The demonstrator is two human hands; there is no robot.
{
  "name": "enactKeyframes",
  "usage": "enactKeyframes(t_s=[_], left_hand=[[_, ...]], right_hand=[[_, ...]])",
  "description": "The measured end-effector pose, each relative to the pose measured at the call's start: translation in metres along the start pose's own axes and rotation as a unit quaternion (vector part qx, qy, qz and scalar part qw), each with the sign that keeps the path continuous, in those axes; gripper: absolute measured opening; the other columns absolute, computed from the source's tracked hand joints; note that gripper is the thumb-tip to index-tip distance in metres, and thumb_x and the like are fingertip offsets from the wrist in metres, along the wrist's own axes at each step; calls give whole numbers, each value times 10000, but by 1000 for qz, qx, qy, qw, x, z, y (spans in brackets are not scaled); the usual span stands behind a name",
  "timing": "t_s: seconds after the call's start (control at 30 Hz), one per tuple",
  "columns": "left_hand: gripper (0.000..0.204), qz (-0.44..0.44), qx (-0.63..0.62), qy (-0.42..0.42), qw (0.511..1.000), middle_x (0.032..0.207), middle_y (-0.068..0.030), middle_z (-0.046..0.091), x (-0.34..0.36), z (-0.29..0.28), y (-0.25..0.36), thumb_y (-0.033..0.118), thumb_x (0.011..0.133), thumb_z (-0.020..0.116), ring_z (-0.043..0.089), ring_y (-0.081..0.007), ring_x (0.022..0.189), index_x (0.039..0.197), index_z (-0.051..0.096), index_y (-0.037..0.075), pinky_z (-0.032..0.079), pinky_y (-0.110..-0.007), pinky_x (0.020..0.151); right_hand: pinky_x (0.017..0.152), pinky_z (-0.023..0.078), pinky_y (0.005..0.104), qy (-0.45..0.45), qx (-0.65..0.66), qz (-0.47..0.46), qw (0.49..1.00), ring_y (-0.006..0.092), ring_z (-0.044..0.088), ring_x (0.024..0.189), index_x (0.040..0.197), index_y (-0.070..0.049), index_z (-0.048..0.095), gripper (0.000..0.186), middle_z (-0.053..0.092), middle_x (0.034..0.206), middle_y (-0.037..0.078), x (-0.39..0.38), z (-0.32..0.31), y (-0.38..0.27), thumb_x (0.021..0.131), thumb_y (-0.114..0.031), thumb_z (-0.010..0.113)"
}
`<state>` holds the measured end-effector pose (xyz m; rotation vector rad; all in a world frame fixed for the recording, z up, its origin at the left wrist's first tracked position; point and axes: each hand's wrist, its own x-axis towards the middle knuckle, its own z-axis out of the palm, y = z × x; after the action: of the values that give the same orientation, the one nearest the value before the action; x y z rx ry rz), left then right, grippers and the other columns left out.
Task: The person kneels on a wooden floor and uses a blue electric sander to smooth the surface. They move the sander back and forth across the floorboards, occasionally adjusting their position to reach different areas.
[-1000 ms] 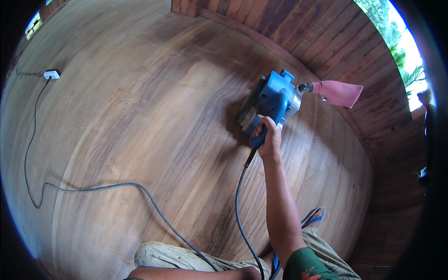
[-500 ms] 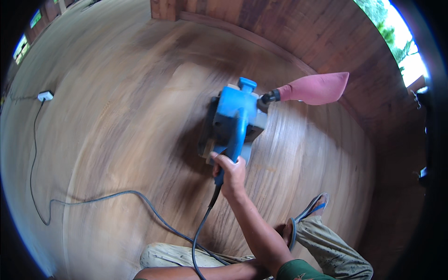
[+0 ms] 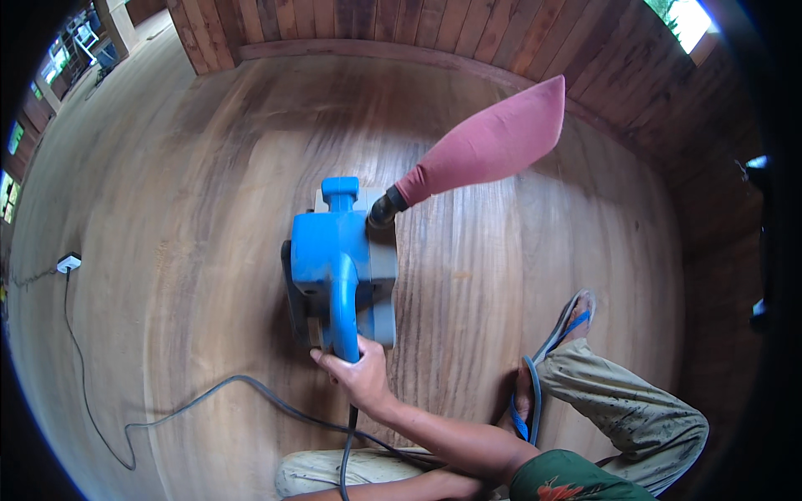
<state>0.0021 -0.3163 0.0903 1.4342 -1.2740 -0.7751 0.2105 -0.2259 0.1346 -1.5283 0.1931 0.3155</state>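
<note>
A blue power sander [image 3: 330, 246] with a pink dust bag [image 3: 493, 142] on its outlet stands on the wooden floor [image 3: 192, 192] at the middle. My right hand [image 3: 363, 371] is closed on the rear handle of the sander, beside its black cord [image 3: 347, 455]. My left forearm lies low along the bottom edge, and my left hand [image 3: 472, 480] is mostly hidden under the right arm, its fingers unreadable.
A white socket block [image 3: 68, 264] lies at the left with the cord plugged in. A plank wall [image 3: 401, 21] with baseboard runs along the back and right. My legs and sandals [image 3: 568, 317] are at lower right. Tools and a bucket [image 3: 104, 54] sit far back left.
The sander has moved left and down toward me, with my right hand still on it. The view has also shifted, showing more of the far left of the room.
</note>
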Motion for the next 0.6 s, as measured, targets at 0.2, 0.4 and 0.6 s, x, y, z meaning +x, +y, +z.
enactKeyframes(t_s=[0.2,0.4,0.6], left_hand=[[218,-13,38,59,997,753,-179,627,18,-5,-13,137,815,671,665,-413,779,982,612,9,536,-487,709],[239,-17,23,205,978,848,-206,657,8,-59,4,112,834,665,684,-393,864,1028,603,-12,547,-443,748],[199,-57,-74,213,973,882,-160,703,1,-112,34,276,860,662,699,-352,875,908,640,84,531,-463,714]], right_hand=[[469,422,271,19,67,-46,997,85,537,494,712,-59,643,259,592,589,13,84,-7,-25,841,-209,810],[453,396,291,40,105,-88,990,121,515,457,762,-43,691,167,579,579,34,221,-24,-52,827,-175,769],[487,414,319,36,126,-59,990,157,515,497,775,-71,643,154,565,628,38,323,-67,-92,817,-170,754]])
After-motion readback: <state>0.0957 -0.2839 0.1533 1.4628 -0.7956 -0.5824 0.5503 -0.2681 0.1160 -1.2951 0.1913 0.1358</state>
